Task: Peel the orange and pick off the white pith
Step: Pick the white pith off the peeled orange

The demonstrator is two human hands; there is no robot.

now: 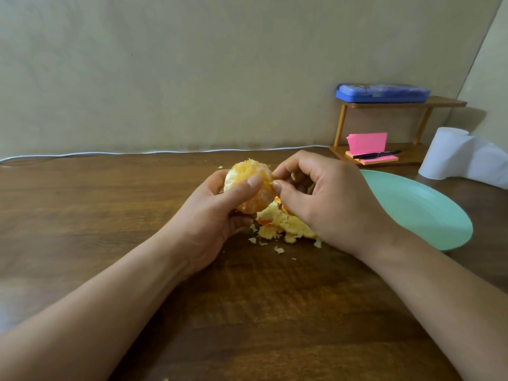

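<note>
A peeled orange [244,177], pale with bits of white pith on its segments, is held just above the wooden table [110,215]. My left hand [217,213] grips it from below, thumb across its front. My right hand [321,193] is at the orange's right side, thumb and forefinger pinched together at its surface on a small bit of pith. A heap of torn peel [280,224] and pith scraps lies on the table under and between my hands, partly hidden by the right hand.
A mint-green plate [428,215] sits to the right of my right hand. Behind it stand a white paper roll [445,155] and a small wooden shelf [406,104] with a blue case [382,92], pink sticky notes [368,143] and a black pen [376,154]. A white cable [110,153] runs along the wall.
</note>
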